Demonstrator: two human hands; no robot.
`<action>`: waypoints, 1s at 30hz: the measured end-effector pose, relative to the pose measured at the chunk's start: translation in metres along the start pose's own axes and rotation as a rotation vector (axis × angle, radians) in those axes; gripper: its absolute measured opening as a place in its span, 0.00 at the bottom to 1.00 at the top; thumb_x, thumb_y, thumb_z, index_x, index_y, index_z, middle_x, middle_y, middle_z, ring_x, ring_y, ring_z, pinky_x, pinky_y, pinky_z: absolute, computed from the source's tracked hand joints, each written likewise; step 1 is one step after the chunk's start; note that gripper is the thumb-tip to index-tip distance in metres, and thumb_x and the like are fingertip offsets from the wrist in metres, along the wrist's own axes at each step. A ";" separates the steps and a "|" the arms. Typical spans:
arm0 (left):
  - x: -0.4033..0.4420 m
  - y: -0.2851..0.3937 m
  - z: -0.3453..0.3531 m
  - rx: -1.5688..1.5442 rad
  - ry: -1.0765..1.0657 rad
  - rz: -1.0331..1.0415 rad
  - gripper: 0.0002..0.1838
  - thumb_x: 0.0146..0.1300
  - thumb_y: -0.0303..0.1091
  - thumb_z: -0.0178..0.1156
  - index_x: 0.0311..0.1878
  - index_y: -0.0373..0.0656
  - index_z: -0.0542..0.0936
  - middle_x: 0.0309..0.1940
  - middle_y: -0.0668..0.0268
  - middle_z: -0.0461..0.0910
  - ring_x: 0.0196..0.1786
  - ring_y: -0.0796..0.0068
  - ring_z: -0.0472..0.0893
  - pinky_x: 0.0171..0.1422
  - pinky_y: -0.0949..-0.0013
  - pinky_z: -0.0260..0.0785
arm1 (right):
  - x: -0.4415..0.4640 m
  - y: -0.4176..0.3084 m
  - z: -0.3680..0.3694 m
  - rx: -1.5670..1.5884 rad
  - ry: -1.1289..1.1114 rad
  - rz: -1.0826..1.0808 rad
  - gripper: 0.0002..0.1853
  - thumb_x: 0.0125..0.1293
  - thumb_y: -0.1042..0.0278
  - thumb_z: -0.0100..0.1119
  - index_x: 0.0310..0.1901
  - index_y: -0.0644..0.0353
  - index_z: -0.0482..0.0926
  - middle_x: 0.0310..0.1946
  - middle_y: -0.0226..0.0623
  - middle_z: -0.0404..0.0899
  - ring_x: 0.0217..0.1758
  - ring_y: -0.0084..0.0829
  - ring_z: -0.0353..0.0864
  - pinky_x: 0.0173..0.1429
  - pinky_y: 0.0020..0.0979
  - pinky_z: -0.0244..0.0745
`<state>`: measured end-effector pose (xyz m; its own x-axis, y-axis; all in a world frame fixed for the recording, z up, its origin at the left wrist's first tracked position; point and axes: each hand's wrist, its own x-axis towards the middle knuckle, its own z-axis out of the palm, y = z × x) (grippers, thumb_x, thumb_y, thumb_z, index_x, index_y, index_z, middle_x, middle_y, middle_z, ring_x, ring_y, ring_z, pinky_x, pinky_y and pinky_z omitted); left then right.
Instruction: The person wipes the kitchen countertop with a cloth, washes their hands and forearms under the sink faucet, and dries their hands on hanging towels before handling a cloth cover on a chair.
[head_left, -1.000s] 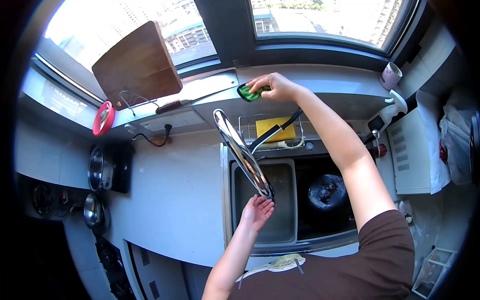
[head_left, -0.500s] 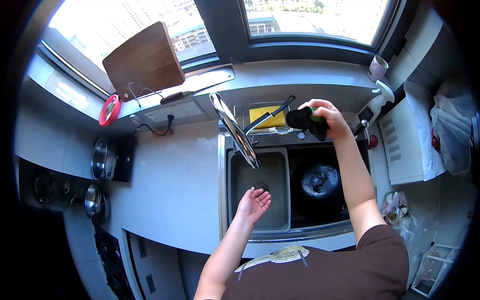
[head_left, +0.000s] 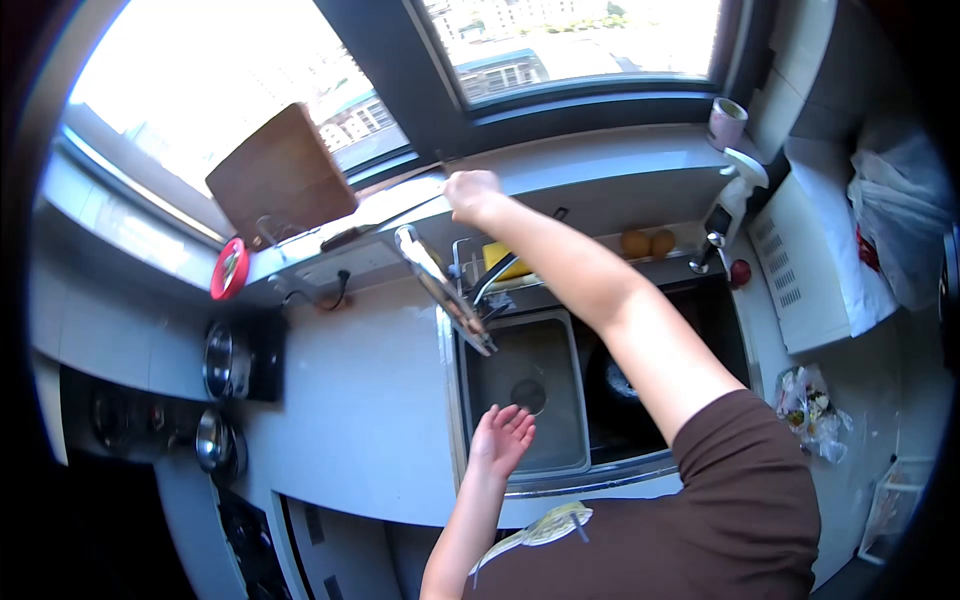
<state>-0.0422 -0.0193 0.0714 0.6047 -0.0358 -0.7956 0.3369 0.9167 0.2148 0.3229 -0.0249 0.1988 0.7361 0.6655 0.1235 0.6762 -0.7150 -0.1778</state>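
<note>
Our right hand (head_left: 473, 196) is up at the window ledge, fingers curled in, but it's blurry and we honestly can't tell whether that grip is pinching anything. Our left hand (head_left: 503, 440) is the easy one: palm up, fingers loosely spread, nothing in it, sitting over the grey basin (head_left: 545, 345) near its front edge. Closest thing to the right one is a big knife (head_left: 400, 203), lying along the front edge of the ledge (head_left: 600, 160) with its blade end right by our knuckles; touching or not, we can't say. Below that the shiny faucet (head_left: 445, 290) leans out over the basin's back left corner, and behind it there's a yellow cloth (head_left: 497, 257), partly blocked by our forearm. Right half of the sink has a dark pan (head_left: 600, 385), mostly hidden by the same arm. Further out, a wooden board (head_left: 283, 180) leans by the ledge's left end, a spray bottle (head_left: 738, 190) stands behind the sink's back right corner, and a metal pot (head_left: 224, 362) sits toward the table's (head_left: 365, 400) left edge.
</note>
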 end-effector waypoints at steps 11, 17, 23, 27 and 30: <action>-0.008 -0.001 -0.002 0.035 -0.001 0.040 0.18 0.70 0.46 0.49 0.43 0.39 0.75 0.45 0.54 0.76 0.49 0.59 0.76 0.55 0.59 0.71 | -0.083 0.134 -0.028 -0.143 -0.033 0.394 0.12 0.59 0.70 0.55 0.43 0.53 0.84 0.45 0.40 0.83 0.51 0.37 0.83 0.50 0.37 0.79; 0.006 -0.006 -0.004 0.083 -0.080 0.005 0.19 0.69 0.47 0.49 0.43 0.38 0.75 0.45 0.54 0.76 0.50 0.59 0.76 0.57 0.59 0.70 | -0.191 0.196 -0.068 -0.015 0.129 0.650 0.09 0.57 0.70 0.59 0.40 0.56 0.82 0.41 0.44 0.83 0.46 0.39 0.84 0.49 0.36 0.78; -0.008 -0.017 -0.005 0.142 0.143 0.022 0.22 0.69 0.51 0.48 0.52 0.41 0.71 0.61 0.51 0.63 0.65 0.54 0.63 0.65 0.43 0.61 | -0.284 0.107 -0.006 1.192 -0.109 0.331 0.13 0.55 0.65 0.68 0.40 0.61 0.81 0.36 0.31 0.79 0.40 0.23 0.77 0.49 0.27 0.73; -0.011 -0.021 -0.029 0.117 0.171 0.032 0.28 0.69 0.52 0.47 0.64 0.40 0.63 0.70 0.49 0.52 0.73 0.52 0.53 0.68 0.40 0.57 | -0.294 0.024 0.073 1.228 -0.310 0.228 0.17 0.59 0.69 0.63 0.50 0.62 0.78 0.42 0.33 0.77 0.48 0.21 0.74 0.54 0.25 0.69; -0.022 -0.022 -0.049 0.070 0.146 0.040 0.29 0.70 0.51 0.46 0.65 0.40 0.62 0.70 0.49 0.52 0.73 0.52 0.53 0.69 0.41 0.56 | -0.285 -0.019 0.115 1.241 -0.323 0.390 0.16 0.63 0.67 0.61 0.52 0.62 0.77 0.43 0.33 0.79 0.48 0.22 0.74 0.54 0.24 0.67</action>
<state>-0.0976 -0.0189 0.0564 0.5087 0.0629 -0.8587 0.3676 0.8860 0.2827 0.0969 -0.1762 0.0550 0.7172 0.6073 -0.3418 -0.1758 -0.3169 -0.9320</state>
